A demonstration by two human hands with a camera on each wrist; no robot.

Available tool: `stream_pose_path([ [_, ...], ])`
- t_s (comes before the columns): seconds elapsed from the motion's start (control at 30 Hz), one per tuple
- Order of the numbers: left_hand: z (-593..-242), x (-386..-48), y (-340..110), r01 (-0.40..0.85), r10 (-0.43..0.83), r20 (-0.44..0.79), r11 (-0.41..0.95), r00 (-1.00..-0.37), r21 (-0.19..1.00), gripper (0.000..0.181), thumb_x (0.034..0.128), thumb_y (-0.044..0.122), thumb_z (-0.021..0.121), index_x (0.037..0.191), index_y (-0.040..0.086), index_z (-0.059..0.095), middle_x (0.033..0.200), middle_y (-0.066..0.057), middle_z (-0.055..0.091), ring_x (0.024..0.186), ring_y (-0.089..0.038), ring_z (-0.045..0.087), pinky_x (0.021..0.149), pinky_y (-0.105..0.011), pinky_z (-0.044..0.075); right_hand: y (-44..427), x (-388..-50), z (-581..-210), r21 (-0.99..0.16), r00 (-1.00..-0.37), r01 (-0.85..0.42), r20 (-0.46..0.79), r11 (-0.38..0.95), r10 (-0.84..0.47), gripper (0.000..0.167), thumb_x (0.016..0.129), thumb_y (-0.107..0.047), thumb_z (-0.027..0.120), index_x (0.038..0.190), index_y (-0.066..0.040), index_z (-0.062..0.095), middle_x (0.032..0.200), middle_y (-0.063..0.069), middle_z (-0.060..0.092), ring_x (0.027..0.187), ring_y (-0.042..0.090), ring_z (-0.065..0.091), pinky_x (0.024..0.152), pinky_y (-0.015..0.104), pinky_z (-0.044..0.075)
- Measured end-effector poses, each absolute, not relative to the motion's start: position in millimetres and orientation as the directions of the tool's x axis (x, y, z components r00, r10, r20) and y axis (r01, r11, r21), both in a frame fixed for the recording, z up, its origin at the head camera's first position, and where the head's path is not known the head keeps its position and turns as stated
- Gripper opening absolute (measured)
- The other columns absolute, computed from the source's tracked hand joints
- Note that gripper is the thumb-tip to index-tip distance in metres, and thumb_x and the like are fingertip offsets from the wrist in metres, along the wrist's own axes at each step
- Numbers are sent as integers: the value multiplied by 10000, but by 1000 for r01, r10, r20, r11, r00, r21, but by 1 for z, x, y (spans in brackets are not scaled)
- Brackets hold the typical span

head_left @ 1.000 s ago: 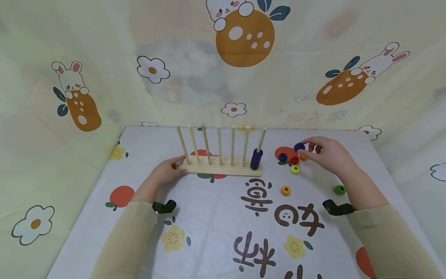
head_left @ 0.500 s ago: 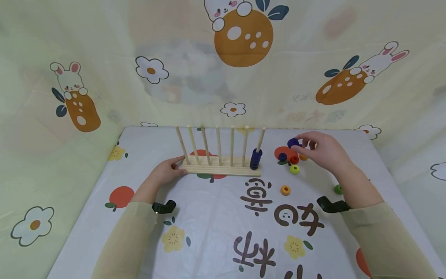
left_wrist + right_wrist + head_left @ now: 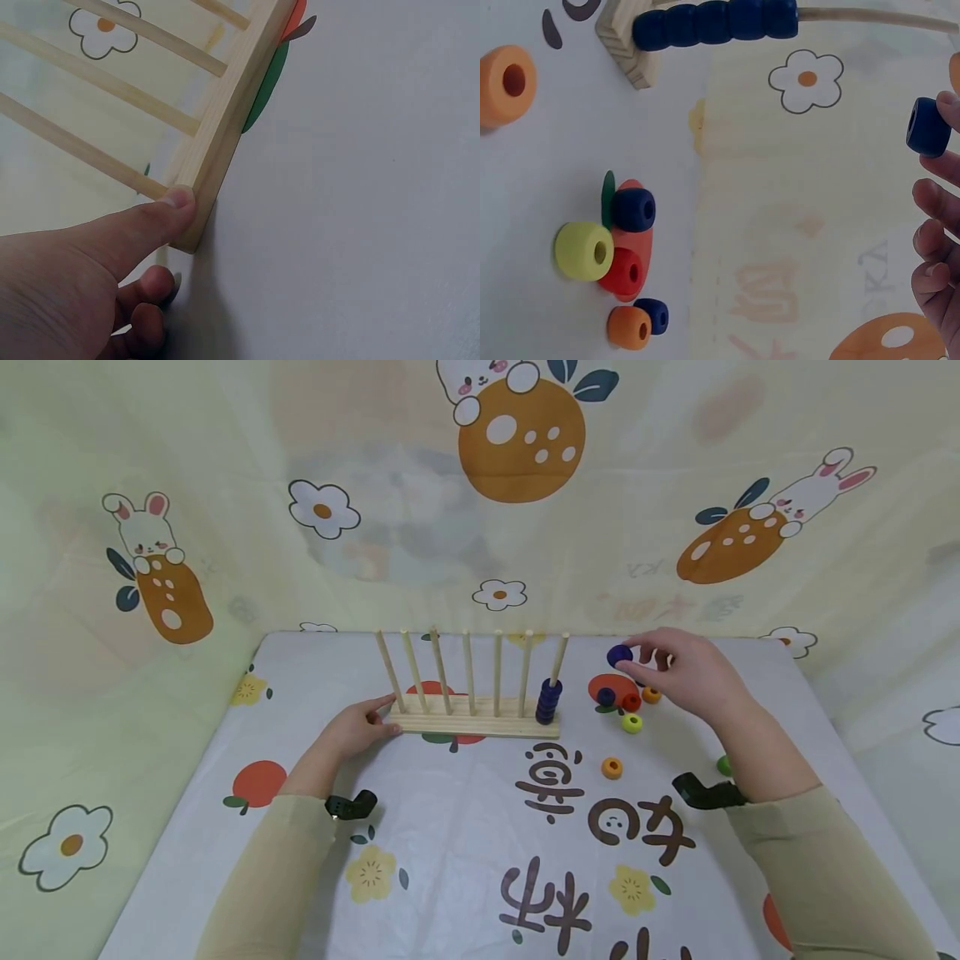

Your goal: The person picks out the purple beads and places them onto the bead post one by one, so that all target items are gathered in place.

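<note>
My right hand pinches a dark blue bead, with a loose red bead below it. My left hand grips the wooden peg rack by its nearest end.

Open air separates my right hand from the blue stack. Six bare pegs stand between it and my left hand.

Rack and beads on tablecloth, probably plastic
</note>
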State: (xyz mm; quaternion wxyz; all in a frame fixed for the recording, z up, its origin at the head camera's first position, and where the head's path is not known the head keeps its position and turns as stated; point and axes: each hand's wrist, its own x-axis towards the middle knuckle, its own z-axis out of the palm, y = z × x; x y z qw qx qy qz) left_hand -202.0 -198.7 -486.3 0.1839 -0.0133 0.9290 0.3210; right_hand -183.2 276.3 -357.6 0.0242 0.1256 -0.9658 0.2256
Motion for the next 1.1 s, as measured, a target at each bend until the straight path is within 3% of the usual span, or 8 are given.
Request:
stream_pose_path([
  [0.27, -484, -202, -198, -130, 101, -346, 801, -933, 584, 697, 914, 385, 714, 1527, 249, 411, 938, -78, 527, 876, -223, 484, 746, -371, 371, 266, -182, -347, -415, -950, -307, 183, 856, -252, 479, 904, -472, 694, 1240, -130, 676, 965, 58, 618, 829, 225, 519, 641, 372, 452],
  [1.1, -486, -202, -199, -135, 105, -350, 790, -931, 598, 702, 912, 392, 714, 1528, 252, 409, 940, -81, 517, 886, -227, 482, 752, -377, 367, 231, -178, -312, -447, -920, -387, 251, 807, -302, 380, 904, -352, 734, 1220, -146, 692, 961, 50, 619, 827, 206, 508, 635, 371, 434],
])
